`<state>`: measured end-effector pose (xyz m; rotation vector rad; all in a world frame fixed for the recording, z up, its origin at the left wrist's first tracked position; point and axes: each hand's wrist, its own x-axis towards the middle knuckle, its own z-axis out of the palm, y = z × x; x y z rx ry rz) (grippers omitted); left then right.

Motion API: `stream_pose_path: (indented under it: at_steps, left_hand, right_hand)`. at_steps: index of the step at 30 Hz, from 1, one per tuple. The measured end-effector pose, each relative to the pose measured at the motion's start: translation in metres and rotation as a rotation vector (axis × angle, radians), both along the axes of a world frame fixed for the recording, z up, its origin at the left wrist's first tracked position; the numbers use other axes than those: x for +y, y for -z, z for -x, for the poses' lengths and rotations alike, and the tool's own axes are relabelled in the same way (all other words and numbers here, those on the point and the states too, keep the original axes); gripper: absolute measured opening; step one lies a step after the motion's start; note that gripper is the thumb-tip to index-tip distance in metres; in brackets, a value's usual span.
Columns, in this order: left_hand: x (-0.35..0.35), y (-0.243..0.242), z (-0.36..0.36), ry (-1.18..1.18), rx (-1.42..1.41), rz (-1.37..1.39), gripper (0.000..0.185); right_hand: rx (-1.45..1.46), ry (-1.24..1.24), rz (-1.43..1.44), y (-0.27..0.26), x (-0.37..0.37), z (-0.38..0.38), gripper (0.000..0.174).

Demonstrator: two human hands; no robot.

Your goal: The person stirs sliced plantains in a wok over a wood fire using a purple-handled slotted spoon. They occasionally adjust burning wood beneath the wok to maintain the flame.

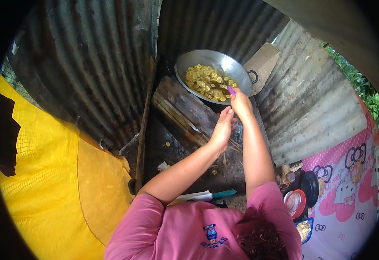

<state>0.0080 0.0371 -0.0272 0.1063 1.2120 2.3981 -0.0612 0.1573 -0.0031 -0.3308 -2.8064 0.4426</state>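
Note:
A wide metal wok (pixel 215 57) holds many yellow banana slices (pixel 204 81) in liquid that looks like oil. My right hand (pixel 242 103) grips the purple handle (pixel 231 90) of a utensil at the wok's near rim. The utensil's working end reaches in among the slices and is mostly hidden by them. My left hand (pixel 222 128) is just below and left of the right one, with nothing seen in it. Its fingers are loosely extended toward my right wrist; whether they touch is not clear.
Corrugated metal sheets (pixel 105 65) wall in the stove. A cardboard piece (pixel 264 61) leans behind the wok's black handle (pixel 253 76). A knife with a green handle (pixel 224 194) lies near my body. At right are a red-rimmed bowl (pixel 303 203), a black round item (pixel 309 188) and a blue-rimmed container (pixel 311 224).

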Motion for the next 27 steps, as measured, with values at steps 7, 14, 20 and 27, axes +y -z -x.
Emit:
stream_pose_path:
  at_steps: [7, 14, 20, 27]
  left_hand:
    - [0.005, 0.007, -0.010, -0.037, -0.072, -0.118, 0.050]
    - [0.010, -0.001, -0.016, -0.029, -0.151, -0.186, 0.042]
    - [0.006, -0.002, -0.024, 0.043, -0.082, -0.231, 0.051]
    - [-0.001, 0.003, -0.027, -0.009, -0.091, -0.184, 0.052]
  right_hand:
    - [-0.044, 0.022, -0.113, -0.047, -0.030, -0.083, 0.027]
    - [-0.022, -0.038, -0.171, -0.034, -0.040, -0.091, 0.026]
    - [0.024, -0.141, -0.147, -0.017, -0.021, -0.088, 0.027]
    - [-0.017, 0.020, -0.051, 0.006, -0.028, -0.086, 0.034]
